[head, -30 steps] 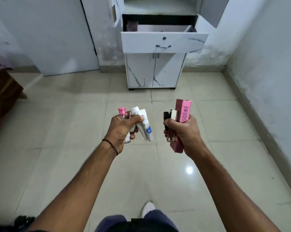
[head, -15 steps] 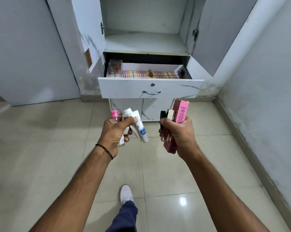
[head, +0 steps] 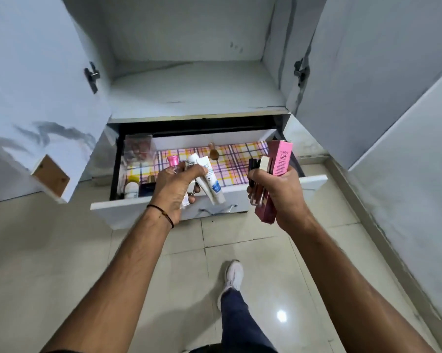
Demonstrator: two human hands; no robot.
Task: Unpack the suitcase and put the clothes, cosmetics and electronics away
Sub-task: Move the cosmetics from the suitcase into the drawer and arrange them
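A pale tiled floor point(head: 62, 263) is seen before a white cupboard point(head: 184, 34) whose upper doors are swung wide, with a wall point(head: 405, 174) close along the right. The drawer point(head: 118, 215) is pulled out over the floor and lined with checked paper point(head: 240, 159); a clear box point(head: 138, 149), small jars point(head: 132, 188) and a small brown item point(head: 213, 152) are kept at its left and back. Over its front edge white tubes point(head: 211, 182) and a pink-capped bottle point(head: 173, 161) are gripped in the curled left hand point(head: 174, 189), and a pink carton point(head: 281, 159) with dark lipsticks point(head: 253, 166) in the right hand point(head: 278, 197)

Jars point(head: 132, 191) in drawer point(head: 123, 212), L end — shelf point(head: 194, 98) above
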